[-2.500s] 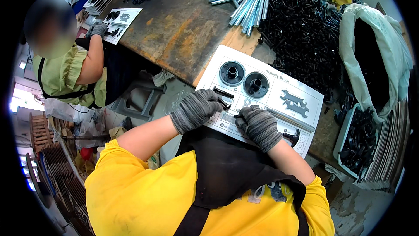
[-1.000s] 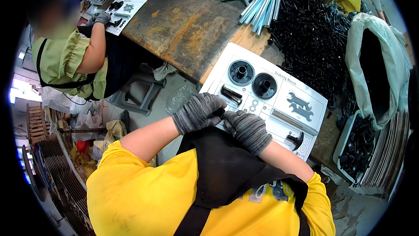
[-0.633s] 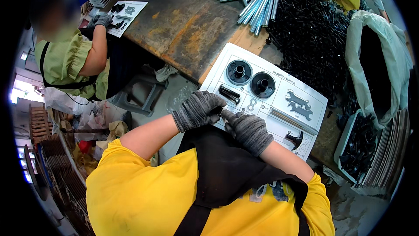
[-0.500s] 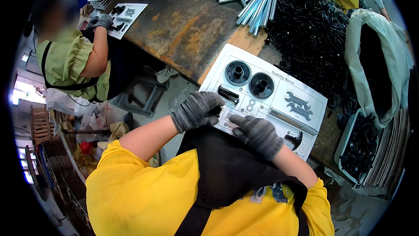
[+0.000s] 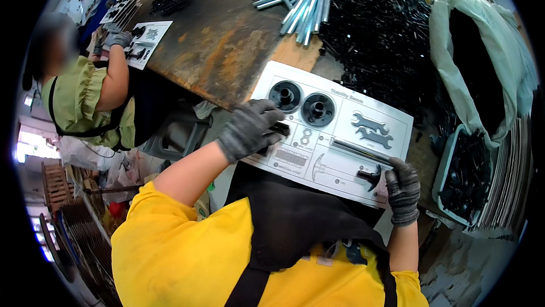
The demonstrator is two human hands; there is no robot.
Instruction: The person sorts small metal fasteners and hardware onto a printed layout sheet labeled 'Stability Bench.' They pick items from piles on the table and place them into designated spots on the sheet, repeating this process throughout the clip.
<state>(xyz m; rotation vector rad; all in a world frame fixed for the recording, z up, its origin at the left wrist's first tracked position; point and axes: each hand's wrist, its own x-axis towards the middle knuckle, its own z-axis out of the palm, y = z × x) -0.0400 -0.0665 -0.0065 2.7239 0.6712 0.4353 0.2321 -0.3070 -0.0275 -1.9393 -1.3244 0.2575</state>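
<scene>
A white board with printed outlines lies at the near table edge, partly over my black apron. Two round black flanged parts sit at its upper left, and two grey wrench shapes show at the right. A metal tube lies slantwise across it, above a black T-shaped knob. My left hand, in a grey glove, is curled over the board's left side. Under its fingertips shows a short black cylinder; its grip is partly hidden. My gloved right hand bends its fingers over the right edge, by the tube's end.
Loose metal tubes and a heap of small black parts cover the far table. At right stand an open white sack and a bin of black parts. At far left, a gloved co-worker handles another board.
My right hand has moved from the board's lower middle to its right edge, uncovering printed outlines. My left hand now reaches over the black cylinder. The whole view has shifted.
</scene>
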